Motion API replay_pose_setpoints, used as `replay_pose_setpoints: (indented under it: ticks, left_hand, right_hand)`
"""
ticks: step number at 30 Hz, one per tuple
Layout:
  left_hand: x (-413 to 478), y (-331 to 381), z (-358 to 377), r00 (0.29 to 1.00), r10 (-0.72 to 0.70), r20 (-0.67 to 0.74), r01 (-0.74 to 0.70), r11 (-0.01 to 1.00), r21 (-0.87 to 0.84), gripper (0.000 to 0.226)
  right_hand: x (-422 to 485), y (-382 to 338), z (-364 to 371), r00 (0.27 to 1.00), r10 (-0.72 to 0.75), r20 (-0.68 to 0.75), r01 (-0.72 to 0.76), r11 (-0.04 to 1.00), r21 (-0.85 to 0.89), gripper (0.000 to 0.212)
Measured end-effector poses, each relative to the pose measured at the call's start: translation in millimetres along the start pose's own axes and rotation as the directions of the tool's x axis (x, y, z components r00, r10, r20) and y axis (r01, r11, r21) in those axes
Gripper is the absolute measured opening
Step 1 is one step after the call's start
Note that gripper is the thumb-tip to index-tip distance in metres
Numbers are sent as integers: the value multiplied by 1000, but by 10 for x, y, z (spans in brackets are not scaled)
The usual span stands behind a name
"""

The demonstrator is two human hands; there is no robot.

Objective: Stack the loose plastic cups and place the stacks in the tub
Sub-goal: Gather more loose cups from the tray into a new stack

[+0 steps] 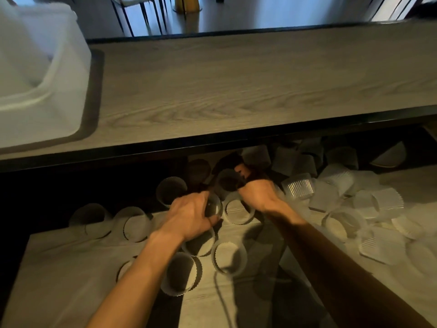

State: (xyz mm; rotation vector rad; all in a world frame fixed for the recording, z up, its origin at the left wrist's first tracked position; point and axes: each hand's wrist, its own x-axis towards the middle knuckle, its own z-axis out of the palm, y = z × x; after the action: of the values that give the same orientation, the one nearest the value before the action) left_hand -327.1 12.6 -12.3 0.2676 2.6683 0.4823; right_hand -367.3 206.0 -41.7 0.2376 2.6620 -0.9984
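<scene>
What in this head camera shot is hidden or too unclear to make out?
Head view:
- tub contents: cut off by the left edge, blurred.
- right hand: fingers lost in shadow under the tabletop; grip unclear.
- rear cups: dark, overlapping, uncountable.
- cup gripped by the left hand: mostly behind it.

Home dining rm (wood table, chairs)

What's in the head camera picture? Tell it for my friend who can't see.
Two bare hands reach down among loose plastic cups scattered on a low, shadowy surface: the left hand grips a clear cup, the right hand reaches into shadow behind it. A white tub sits on the wooden table above, at left.
</scene>
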Motion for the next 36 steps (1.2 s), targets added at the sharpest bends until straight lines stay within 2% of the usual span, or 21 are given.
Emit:
replay_pose_setpoints:
  ticks: [2,4,7,9,12,15,18,20,22,24,25,27,29,33,36]
  left_hand:
    - [-33,-26,20,1000,12,-13,-11,999,35,57]
    - [-75,-38,45,999,25,-29,-23,998,62,67]
    - [-147,-38,65,997,40,-69,-36,998,60,71]
    - [-200,-37,72,995,40,-87,-35,998,53,72]
    - [-249,15,80,993,42,-107,-39,999,25,73]
    - [-229,111,113,986,67,-152,-61,997,44,63]
    - [-147,183,96,977,76,-198,-57,993,99,47]
    - [-78,206,48,979,41,-199,-31,998,54,34]
    - [-13,209,23,979,-36,-200,34,999,-10,24]
    - [45,191,25,977,-150,-154,131,983,-125,39]
    - [70,179,28,973,-198,-116,169,960,-222,42]
    - [88,177,25,964,-263,-46,227,897,-379,38]
    - [92,191,25,950,-311,-9,273,845,-459,34]
    - [141,242,-20,939,-344,-6,295,815,-498,34]
    - [157,286,-42,944,-326,-46,275,857,-435,38]
  right_hand:
    - [-51,-49,-40,999,-27,46,32,993,-114,41]
    - [-111,-94,-90,995,-10,95,24,988,-150,48]
    - [-192,-134,-86,985,-15,171,77,929,-363,39]
    - [-256,-172,-62,984,-35,177,107,903,-416,28]
    - [-285,-200,-42,985,-8,171,82,899,-431,24]
    - [-295,-247,-81,994,3,113,44,909,-415,31]
    - [-256,-285,-146,990,63,127,-16,940,-339,48]
    - [-187,-246,-135,985,131,109,-112,981,-161,51]
    - [-147,-174,-101,991,125,38,-127,989,76,49]
    - [-183,-141,-135,997,57,44,-66,970,236,48]
    - [-210,-138,-166,995,-3,100,-23,966,258,53]
    - [-264,-159,-230,964,-99,245,40,971,234,73]
    - [-263,-130,-223,936,-153,316,84,971,223,89]
    - [-252,-116,-312,958,-161,237,103,966,238,79]
    - [-221,-139,-381,976,-125,176,123,992,20,82]
